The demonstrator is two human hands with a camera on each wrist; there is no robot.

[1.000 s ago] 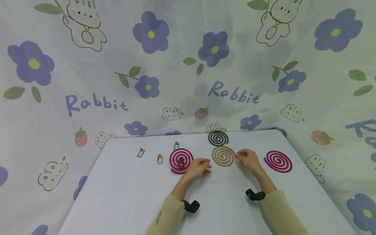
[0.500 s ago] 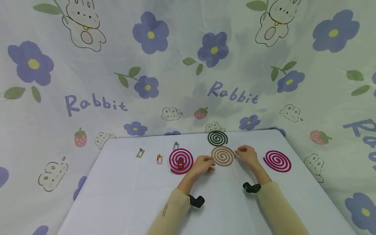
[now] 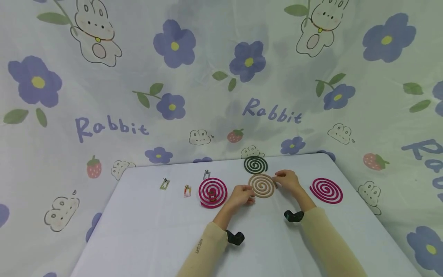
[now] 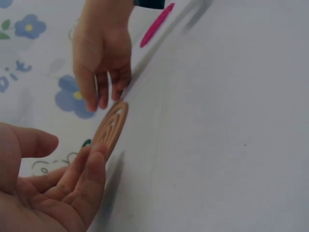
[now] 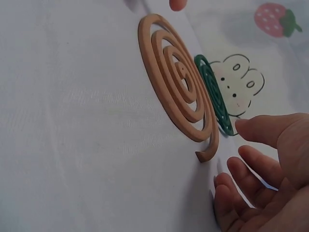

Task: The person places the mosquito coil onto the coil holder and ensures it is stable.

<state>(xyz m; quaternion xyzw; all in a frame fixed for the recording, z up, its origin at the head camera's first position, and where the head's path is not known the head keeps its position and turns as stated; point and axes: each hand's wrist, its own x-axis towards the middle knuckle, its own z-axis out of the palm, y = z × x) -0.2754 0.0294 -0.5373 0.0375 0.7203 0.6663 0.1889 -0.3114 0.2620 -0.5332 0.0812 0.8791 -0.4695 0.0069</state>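
A tan mosquito coil (image 3: 262,186) lies on the white table between both hands. My left hand (image 3: 241,195) is at its left edge; in the left wrist view, the left fingers (image 4: 94,166) overlap the coil's near end while the thumb stands apart. Whether those fingers touch it, I cannot tell. At the coil's right edge is my right hand (image 3: 288,179). The right wrist view has its thumb and loosely bent fingers (image 5: 256,169) spread beside the coil's free tail, with a gap between. Directly behind lies a dark green coil (image 3: 255,165).
One magenta coil (image 3: 212,193) lies left of the left hand, over a small metal piece. Another magenta coil (image 3: 326,190) is at the right. Several small metal coil stands (image 3: 165,184) are spread at the table's (image 3: 149,231) back left. A printed cloth (image 3: 207,84) hangs behind.
My left hand has moved right, up to the tan coil's left edge. My right hand, at the coil's right edge, has shifted only slightly. The coils stay in place.
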